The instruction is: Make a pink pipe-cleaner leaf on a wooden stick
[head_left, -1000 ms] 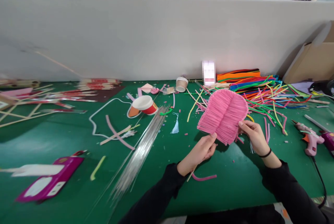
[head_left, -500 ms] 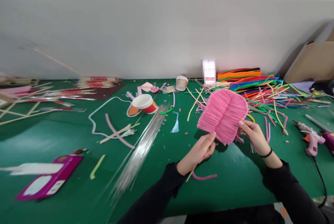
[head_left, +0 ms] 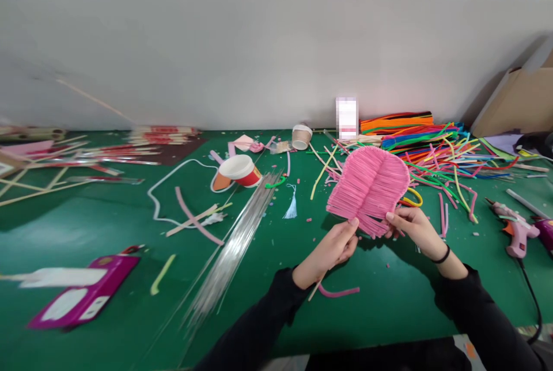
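Observation:
A rounded pink pipe-cleaner fan (head_left: pixel 375 178) is held up in front of me, its rows slanting out from a raised middle ridge. My left hand (head_left: pixel 334 244) pinches its bottom edge near the ridge, and a thin wooden stick (head_left: pixel 314 290) pokes out beneath that hand. At the lower right edge, my right hand (head_left: pixel 412 230) has thumb and fingers closed on the ends of some pink stems, where a gap shows between the rows. A loose pink pipe cleaner (head_left: pixel 341 292) lies on the table below my left hand.
Colourful pipe cleaners (head_left: pixel 449 152) are heaped behind the fan. A pink glue gun (head_left: pixel 514 230) lies at right. Leftward are a bundle of thin metal wires (head_left: pixel 235 244), a paper cup (head_left: pixel 242 170), a light blue tassel (head_left: pixel 291 203) and a purple box (head_left: pixel 86 296). A white partition (head_left: pixel 259 54) stands behind.
My right hand has shifted slightly left along the fan's lower edge. The stems there have spread, opening a gap. My left hand has stayed in place.

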The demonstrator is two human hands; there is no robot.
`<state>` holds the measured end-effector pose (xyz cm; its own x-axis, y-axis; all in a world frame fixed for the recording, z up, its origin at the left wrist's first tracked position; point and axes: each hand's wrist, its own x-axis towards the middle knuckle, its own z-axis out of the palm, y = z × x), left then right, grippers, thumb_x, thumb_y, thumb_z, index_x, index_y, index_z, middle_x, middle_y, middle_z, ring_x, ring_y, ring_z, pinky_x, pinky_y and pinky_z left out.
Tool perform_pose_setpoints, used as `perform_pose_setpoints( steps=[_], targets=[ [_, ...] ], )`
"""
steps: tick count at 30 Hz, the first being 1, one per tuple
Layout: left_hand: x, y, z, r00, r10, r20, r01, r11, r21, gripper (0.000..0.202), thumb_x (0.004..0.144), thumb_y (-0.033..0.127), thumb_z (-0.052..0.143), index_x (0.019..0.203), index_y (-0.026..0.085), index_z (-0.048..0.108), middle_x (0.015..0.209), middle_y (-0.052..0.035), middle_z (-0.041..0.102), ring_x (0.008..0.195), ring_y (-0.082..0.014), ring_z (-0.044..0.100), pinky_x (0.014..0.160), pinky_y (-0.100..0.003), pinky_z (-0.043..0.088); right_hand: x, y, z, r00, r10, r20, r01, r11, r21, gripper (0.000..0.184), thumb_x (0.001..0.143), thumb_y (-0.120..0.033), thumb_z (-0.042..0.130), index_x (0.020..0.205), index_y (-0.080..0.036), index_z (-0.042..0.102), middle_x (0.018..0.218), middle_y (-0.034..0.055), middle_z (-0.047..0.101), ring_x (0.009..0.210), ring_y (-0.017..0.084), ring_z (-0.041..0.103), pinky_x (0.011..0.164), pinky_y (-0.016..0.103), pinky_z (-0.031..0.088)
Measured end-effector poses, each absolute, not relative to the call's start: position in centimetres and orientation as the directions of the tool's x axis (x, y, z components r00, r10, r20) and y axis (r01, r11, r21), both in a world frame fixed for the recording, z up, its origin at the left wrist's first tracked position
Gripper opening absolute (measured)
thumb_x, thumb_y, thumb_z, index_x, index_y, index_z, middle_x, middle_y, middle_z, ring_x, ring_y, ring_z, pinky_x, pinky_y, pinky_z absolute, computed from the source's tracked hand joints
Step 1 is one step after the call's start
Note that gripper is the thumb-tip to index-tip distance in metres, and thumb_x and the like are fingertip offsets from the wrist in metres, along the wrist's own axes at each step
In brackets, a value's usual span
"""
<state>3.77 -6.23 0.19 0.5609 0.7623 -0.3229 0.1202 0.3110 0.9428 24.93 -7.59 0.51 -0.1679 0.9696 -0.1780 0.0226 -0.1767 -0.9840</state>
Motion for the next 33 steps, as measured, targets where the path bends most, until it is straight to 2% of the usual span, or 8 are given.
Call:
perform_pose_setpoints(
  steps=[5, 10, 13, 15, 22, 33],
  targets=[
    [3.6, -6.2, 0.0, 0.551, 0.773, -0.313, 0.142, 0.283, 0.949, 0.071, 0.085, 0.073, 0.033, 0.037, 0.020, 0.033, 0.030, 0.0051, 0.022, 0.028, -0.0048, 0.019, 0.037, -0.027, 0.009, 24.9, -7.5, 0.7, -0.172, 0.966, -0.192, 0.032, -0.189, -0.981, 0.047, 0.072, -0.064, 0.067, 0.066, -0.018, 0.067, 0.058, 0.0023, 0.068, 0.052, 0.014, 0.061, 0.049, 0.024, 0.043],
    [3.5, -6.1, -0.2, 0.526, 0.793, -0.308, 0.124, 0.286, 0.950, 0.071, 0.086, 0.072, 0.032, 0.038, 0.020, 0.034, 0.030, 0.0055, 0.022, 0.027, -0.0048, 0.020, 0.036, -0.027, 0.009, 24.9, -7.6, 0.4, -0.177, 0.964, -0.199, -0.033, -0.208, -0.978, 0.057, 0.076, -0.072, 0.056, 0.069, -0.016, 0.067, 0.062, 0.0049, 0.070, 0.053, 0.014, 0.064, 0.049, 0.023, 0.044],
    [3.6, -6.1, 0.0, 0.464, 0.837, -0.291, 0.084, 0.286, 0.955, 0.070, 0.085, 0.072, 0.033, 0.040, 0.020, 0.034, 0.032, 0.0057, 0.024, 0.028, -0.0043, 0.020, 0.036, -0.026, 0.008, 24.4, -7.9, 0.0, -0.260, 0.943, -0.206, -0.023, -0.219, -0.975, 0.052, 0.074, -0.066, 0.063, 0.081, -0.015, 0.069, 0.079, 0.0085, 0.075, 0.063, 0.016, 0.069, 0.050, 0.023, 0.047],
    [3.7, -6.1, 0.1, 0.446, 0.847, -0.291, 0.074, 0.289, 0.954, 0.069, 0.085, 0.072, 0.033, 0.041, 0.020, 0.035, 0.032, 0.0057, 0.025, 0.028, -0.0042, 0.020, 0.036, -0.026, 0.008, 23.8, -8.2, -0.2, -0.307, 0.927, -0.217, -0.002, -0.229, -0.973, 0.044, 0.073, -0.059, 0.069, 0.083, -0.015, 0.069, 0.084, 0.0091, 0.076, 0.066, 0.016, 0.070, 0.053, 0.023, 0.049],
    [3.8, -6.2, 0.0, 0.457, 0.839, -0.294, 0.108, 0.276, 0.955, 0.067, 0.087, 0.070, 0.033, 0.041, 0.020, 0.034, 0.031, 0.0055, 0.024, 0.028, -0.0050, 0.021, 0.036, -0.026, 0.010, 22.8, -8.6, -0.3, -0.259, 0.952, -0.161, -0.017, -0.171, -0.985, 0.034, 0.076, -0.053, 0.069, 0.075, -0.019, 0.068, 0.073, 0.0048, 0.075, 0.064, 0.016, 0.069, 0.056, 0.025, 0.051],
    [3.9, -6.2, 0.2, 0.487, 0.830, -0.270, 0.113, 0.247, 0.962, 0.063, 0.089, 0.066, 0.034, 0.045, 0.021, 0.034, 0.032, 0.0063, 0.025, 0.030, -0.0054, 0.022, 0.037, -0.025, 0.012, 23.2, -8.4, -0.4, -0.145, 0.986, -0.083, 0.034, -0.079, -0.996, 0.034, 0.080, -0.052, 0.065, 0.069, -0.020, 0.064, 0.062, 0.0006, 0.068, 0.056, 0.013, 0.059, 0.054, 0.025, 0.044]
  ],
)
